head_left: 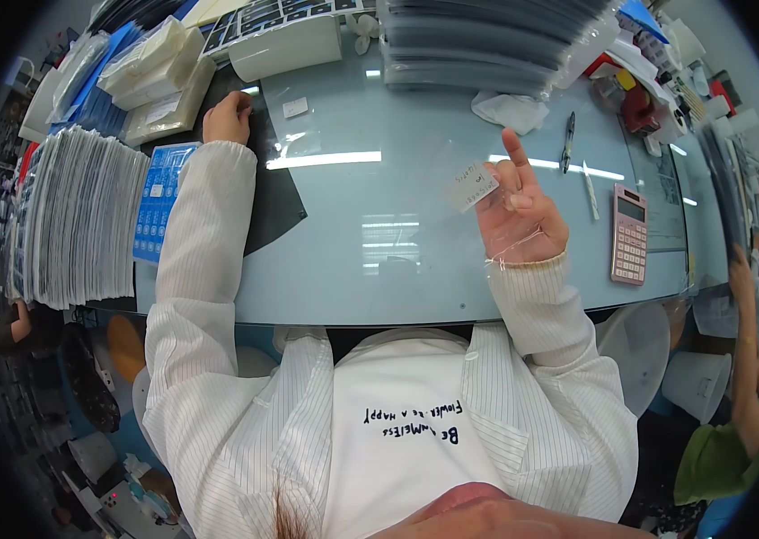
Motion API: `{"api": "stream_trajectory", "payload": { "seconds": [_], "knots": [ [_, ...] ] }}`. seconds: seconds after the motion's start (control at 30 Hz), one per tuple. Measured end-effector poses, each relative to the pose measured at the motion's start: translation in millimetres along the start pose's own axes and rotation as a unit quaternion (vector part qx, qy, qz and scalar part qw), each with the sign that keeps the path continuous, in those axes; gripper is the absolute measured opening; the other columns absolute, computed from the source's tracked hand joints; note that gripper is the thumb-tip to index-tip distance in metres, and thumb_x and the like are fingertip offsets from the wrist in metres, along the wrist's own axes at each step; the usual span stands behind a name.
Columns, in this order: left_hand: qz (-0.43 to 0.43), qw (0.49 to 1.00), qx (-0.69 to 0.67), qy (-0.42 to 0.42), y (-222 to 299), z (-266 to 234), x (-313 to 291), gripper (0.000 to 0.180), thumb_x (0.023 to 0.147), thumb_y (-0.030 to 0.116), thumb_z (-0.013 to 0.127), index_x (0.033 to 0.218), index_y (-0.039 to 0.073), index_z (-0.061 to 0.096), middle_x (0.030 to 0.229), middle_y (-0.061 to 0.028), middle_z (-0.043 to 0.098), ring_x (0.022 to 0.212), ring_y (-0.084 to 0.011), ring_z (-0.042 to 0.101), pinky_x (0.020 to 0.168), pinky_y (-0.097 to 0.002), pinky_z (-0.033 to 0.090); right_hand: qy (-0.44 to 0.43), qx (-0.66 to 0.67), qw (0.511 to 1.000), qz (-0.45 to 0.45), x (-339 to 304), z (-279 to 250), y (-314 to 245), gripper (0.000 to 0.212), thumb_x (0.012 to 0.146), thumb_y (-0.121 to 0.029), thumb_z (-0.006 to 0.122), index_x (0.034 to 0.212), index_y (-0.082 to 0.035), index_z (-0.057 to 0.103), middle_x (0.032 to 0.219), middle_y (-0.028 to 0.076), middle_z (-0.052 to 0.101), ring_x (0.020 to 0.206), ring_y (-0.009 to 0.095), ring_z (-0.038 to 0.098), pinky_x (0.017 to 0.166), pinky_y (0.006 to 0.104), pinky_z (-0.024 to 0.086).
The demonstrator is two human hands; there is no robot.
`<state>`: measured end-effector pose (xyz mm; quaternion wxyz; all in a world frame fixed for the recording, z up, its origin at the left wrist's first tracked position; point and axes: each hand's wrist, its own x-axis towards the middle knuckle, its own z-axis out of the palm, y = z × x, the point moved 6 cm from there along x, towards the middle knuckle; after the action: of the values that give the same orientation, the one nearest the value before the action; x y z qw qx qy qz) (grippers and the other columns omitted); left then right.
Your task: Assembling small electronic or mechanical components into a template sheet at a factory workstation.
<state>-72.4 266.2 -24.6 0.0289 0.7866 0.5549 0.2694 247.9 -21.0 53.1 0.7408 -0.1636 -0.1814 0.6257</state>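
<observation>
My right hand (528,211) is raised over the right half of the glass-topped table (353,278), its index finger stretched out and the other fingers curled. Pinched in it is a small white label (476,187) with dark print, which seems to be on clear film. A thin clear strand crosses the wrist. My left hand (228,117) is at the far left, by the edge of a dark mat (276,207); its fingers are curled and their tips hidden, so I cannot see what they hold. Another small white label (295,108) lies on the glass to its right.
Thick stacks of sheets (83,216) and a blue printed sheet (164,202) line the left. At the back stand a white roll (285,54) and a tall pile of clear sleeves (478,45). On the right lie a pen (568,142), a pink calculator (629,235) and a red tape dispenser (638,110).
</observation>
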Motion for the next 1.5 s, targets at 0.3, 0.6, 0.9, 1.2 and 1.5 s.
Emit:
{"api": "stream_trajectory", "payload": {
  "seconds": [0.3, 0.6, 0.9, 1.2, 1.5],
  "knots": [
    [0.072, 0.996, 0.026, 0.042, 32.6, -24.8, -12.7, 0.028, 0.081, 0.016, 0.067, 0.108, 0.010, 0.063, 0.104, -0.0106, 0.066, 0.101, -0.0286, 0.060, 0.090, -0.0386, 0.045, 0.010, 0.009, 1.000, 0.008, -2.4, 1.6, 7.0, 0.072, 0.067, 0.004, 0.054, 0.134, 0.001, 0.027, 0.082, 0.006, 0.050, 0.103, 0.027, 0.053, 0.103, 0.0379, 0.034],
    [-0.049, 0.719, -0.617, -0.316, 205.6, -66.2, -106.1, 0.035, 0.091, 0.027, 0.060, 0.118, 0.004, 0.059, 0.103, -0.0080, 0.064, 0.100, -0.0190, 0.059, 0.093, -0.0331, 0.041, -0.005, 0.008, 0.999, 0.044, 7.0, 7.5, 31.2, 0.070, 0.069, 0.004, 0.054, 0.134, 0.002, 0.028, 0.082, 0.006, 0.050, 0.101, 0.027, 0.052, 0.101, 0.0396, 0.036],
    [-0.160, 0.750, -0.594, -0.244, 173.7, -81.8, -189.7, 0.028, 0.087, 0.017, 0.063, 0.109, 0.000, 0.060, 0.077, -0.0060, 0.064, 0.069, -0.0119, 0.059, 0.065, -0.0264, 0.047, -0.116, -0.361, 0.925, 0.036, -8.2, 18.4, 81.2, 0.062, 0.079, -0.007, 0.062, 0.133, 0.004, 0.034, 0.092, 0.009, 0.057, 0.100, 0.022, 0.053, 0.093, 0.0362, 0.040],
    [-0.365, 0.809, -0.099, 0.450, -86.9, -253.7, -408.6, 0.020, 0.083, 0.010, 0.066, 0.102, 0.004, 0.063, 0.088, -0.0053, 0.066, 0.075, -0.0135, 0.062, 0.069, -0.0276, 0.051, -0.174, -0.494, 0.848, 0.081, -13.3, 16.6, 106.6, 0.052, 0.082, -0.007, 0.066, 0.127, 0.002, 0.042, 0.096, 0.011, 0.060, 0.090, 0.017, 0.055, 0.081, 0.0290, 0.046],
    [-0.764, 0.575, 0.274, 0.103, -254.3, -241.3, -748.7, 0.108, 0.057, 0.064, 0.076, 0.145, 0.023, 0.029, 0.147, -0.0203, 0.030, 0.139, -0.0340, 0.023, 0.112, -0.0430, 0.023, -0.168, -0.533, 0.826, 0.064, 0.7, 7.0, 105.7, 0.049, 0.085, -0.002, 0.060, 0.129, 0.001, 0.041, 0.092, 0.008, 0.062, 0.089, 0.014, 0.058, 0.078, 0.0266, 0.047]
  ]
}}
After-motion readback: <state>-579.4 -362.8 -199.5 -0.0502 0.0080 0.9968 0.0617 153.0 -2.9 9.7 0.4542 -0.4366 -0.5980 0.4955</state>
